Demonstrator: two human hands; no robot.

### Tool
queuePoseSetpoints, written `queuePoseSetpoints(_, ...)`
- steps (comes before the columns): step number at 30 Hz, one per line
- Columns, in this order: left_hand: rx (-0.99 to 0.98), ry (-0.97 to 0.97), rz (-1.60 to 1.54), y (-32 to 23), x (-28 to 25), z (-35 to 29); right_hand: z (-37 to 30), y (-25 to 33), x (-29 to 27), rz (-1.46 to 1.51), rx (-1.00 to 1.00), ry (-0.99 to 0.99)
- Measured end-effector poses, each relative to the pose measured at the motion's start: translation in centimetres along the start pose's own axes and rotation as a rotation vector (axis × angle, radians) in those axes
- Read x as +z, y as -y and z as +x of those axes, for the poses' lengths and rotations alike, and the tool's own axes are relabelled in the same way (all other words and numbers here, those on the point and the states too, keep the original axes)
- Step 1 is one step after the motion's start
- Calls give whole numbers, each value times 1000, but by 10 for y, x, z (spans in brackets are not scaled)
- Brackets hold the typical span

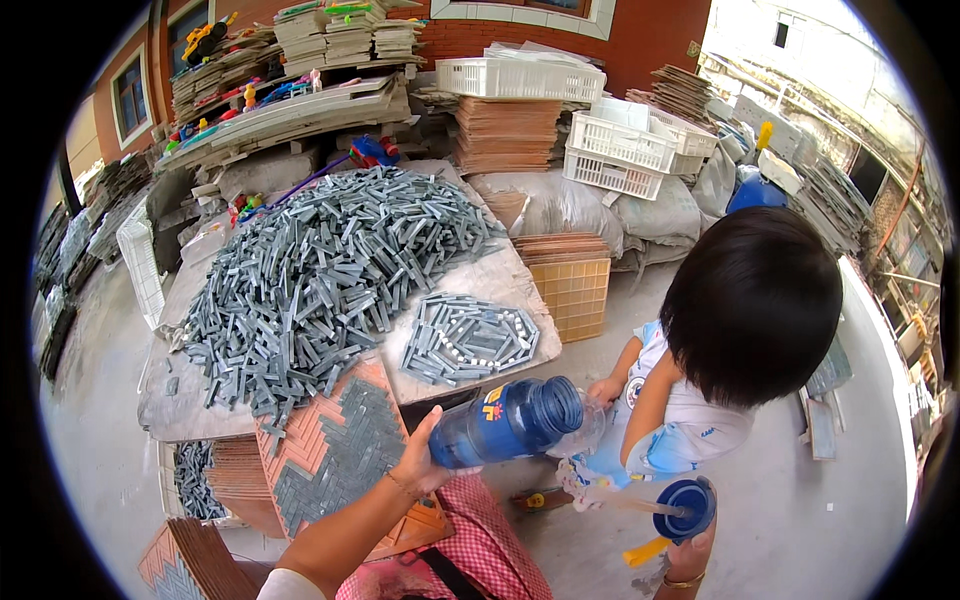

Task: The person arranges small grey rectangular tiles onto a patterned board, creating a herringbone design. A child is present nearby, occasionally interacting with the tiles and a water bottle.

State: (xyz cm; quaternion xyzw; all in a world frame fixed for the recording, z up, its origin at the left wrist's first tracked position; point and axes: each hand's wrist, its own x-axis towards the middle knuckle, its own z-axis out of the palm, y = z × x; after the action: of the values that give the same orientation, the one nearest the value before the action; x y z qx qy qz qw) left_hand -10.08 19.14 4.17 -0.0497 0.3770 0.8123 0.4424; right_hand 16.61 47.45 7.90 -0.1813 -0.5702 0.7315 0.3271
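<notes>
My left hand (424, 462) is closed around the base of a translucent blue water bottle (500, 425). The bottle is tipped nearly level, its uncapped mouth pointing right. Lower right, my right hand (692, 552) grips the bottle's blue lid (686, 508). A clear straw (640, 503) sticks out leftward from that lid, and a yellow strap (646, 551) dangles below it. Just beyond the bottle mouth is a clear plastic container (590, 428), partly hidden by the bottle. A dark-haired person (752, 310) stands at the right, one hand (604, 391) at that container.
A big heap of grey tile strips (330, 270) covers the table (525, 290), with a smaller cluster of strips (470, 340) beside it. An orange tray (330, 450) holds herringbone-laid strips near my left forearm. Red checked fabric (490, 545) lies below. White crates (620, 150) are stacked behind.
</notes>
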Motion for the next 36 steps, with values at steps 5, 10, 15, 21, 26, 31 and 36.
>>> queuePoseSetpoints(5,3,-22,26,0,-8,6,0,9,-7,97,103,59)
queuePoseSetpoints(10,3,-18,63,0,-5,10,-13,10,-20,-43,171,-24)
queuePoseSetpoints(15,27,-10,106,-4,-6,17,-21,9,-29,14,168,-41)
queuePoseSetpoints(21,51,8,150,-7,-12,32,-26,8,-34,17,167,-74)
queuePoseSetpoints(26,22,18,109,-8,-15,37,-26,1,-40,10,164,-75)
queuePoseSetpoints(31,20,-6,90,-3,-22,49,-25,3,-40,43,188,-94)
queuePoseSetpoints(36,1,-16,111,3,-25,55,-24,1,-45,81,188,-125)
